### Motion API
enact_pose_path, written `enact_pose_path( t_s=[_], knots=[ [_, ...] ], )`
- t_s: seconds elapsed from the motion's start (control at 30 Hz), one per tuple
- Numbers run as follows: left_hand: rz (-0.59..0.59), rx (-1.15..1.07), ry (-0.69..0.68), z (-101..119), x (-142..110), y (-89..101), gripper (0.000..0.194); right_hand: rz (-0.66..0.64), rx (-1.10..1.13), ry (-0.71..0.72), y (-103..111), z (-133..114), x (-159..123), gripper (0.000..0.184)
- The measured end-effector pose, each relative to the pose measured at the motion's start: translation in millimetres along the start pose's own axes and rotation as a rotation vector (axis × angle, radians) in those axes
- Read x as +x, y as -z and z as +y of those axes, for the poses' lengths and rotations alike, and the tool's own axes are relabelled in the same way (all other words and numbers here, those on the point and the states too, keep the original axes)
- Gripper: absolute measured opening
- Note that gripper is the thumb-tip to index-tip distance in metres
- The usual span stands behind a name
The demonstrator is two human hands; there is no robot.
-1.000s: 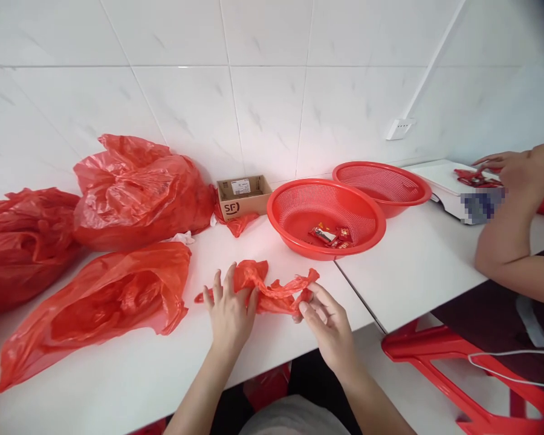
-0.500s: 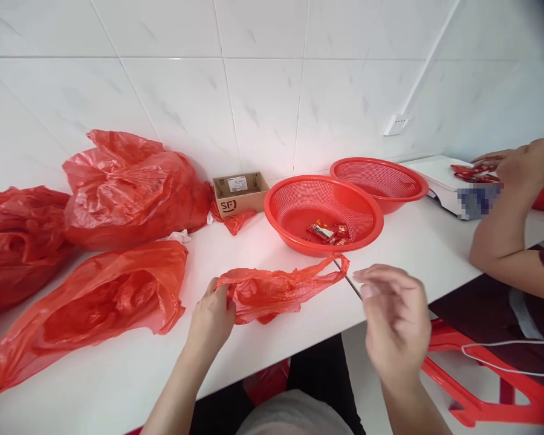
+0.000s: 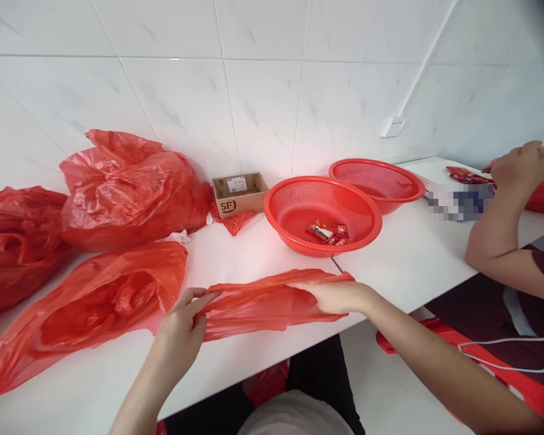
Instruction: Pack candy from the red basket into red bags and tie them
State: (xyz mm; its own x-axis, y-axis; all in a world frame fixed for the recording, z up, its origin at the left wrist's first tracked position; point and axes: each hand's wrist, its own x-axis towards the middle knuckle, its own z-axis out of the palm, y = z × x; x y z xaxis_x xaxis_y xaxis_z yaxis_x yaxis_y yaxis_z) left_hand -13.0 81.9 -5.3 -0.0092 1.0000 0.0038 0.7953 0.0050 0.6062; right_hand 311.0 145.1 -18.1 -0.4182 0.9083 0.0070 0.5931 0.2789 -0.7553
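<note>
A thin red plastic bag [image 3: 258,305] stretches sideways between my hands, just above the front of the white table. My left hand [image 3: 184,323] is closed on its left end, thumb and fingers pinching the film. My right hand [image 3: 333,297] reaches into the bag's right opening; the film covers its fingers, so their pose is hidden. Just behind the bag stands a red mesh basket [image 3: 278,220] with several small red wrapped packets [image 3: 329,232] at its bottom. Left of my left hand, another red bag [image 3: 163,272] lies on the table with its mouth gaping.
Two full red bags [image 3: 131,193] [image 3: 18,241] sit at the left. A cardboard box [image 3: 247,202] and a second red basket [image 3: 376,166] stand by the wall. At the right, another person's arm [image 3: 503,223] is near red packets [image 3: 469,176]. A red stool [image 3: 435,332] stands below.
My right hand has gone from beside the bag into its right opening. The bag is now pulled longer and flatter, and my left hand has shifted left and slightly down with its end.
</note>
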Motion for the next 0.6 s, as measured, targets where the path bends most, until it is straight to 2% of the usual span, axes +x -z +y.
enact_pose_path(
  t_s=[0.1,0.13,0.17,0.23,0.27,0.33,0.37,0.43,0.5,0.6],
  knots=[
    [-0.021,-0.084,-0.028,2,0,-9.0,0.054,-0.352,0.171,0.130,26,-23,-3,0.052],
    [-0.024,-0.112,-0.028,5,-1,-12.0,0.055,-0.409,0.264,0.166,37,-30,-1,0.050],
    [-0.033,-0.139,-0.026,8,-2,-14.4,0.055,-0.407,0.356,0.194,49,-36,3,0.047],
    [-0.075,-0.199,-0.022,14,-4,-17.2,0.055,-0.239,0.404,0.196,73,-37,20,0.045],
    [-0.104,-0.235,-0.025,17,-5,-17.7,0.055,-0.109,0.319,0.164,85,-32,32,0.044],
    [-0.157,-0.302,-0.049,23,-8,-17.9,0.055,0.102,-0.033,0.014,102,-15,60,0.041],
    [-0.177,-0.324,-0.063,26,-8,-17.9,0.055,0.118,-0.230,-0.085,107,-4,75,0.044],
    [-0.196,-0.339,-0.083,30,-9,-18.1,0.055,0.080,-0.372,-0.202,110,18,99,0.054],
    [-0.192,-0.336,-0.089,32,-10,-18.4,0.056,0.011,-0.400,-0.266,105,36,114,0.058],
    [-0.173,-0.341,-0.082,31,-11,-17.8,0.055,-0.053,-0.397,-0.303,95,49,119,0.048]
  ],
)
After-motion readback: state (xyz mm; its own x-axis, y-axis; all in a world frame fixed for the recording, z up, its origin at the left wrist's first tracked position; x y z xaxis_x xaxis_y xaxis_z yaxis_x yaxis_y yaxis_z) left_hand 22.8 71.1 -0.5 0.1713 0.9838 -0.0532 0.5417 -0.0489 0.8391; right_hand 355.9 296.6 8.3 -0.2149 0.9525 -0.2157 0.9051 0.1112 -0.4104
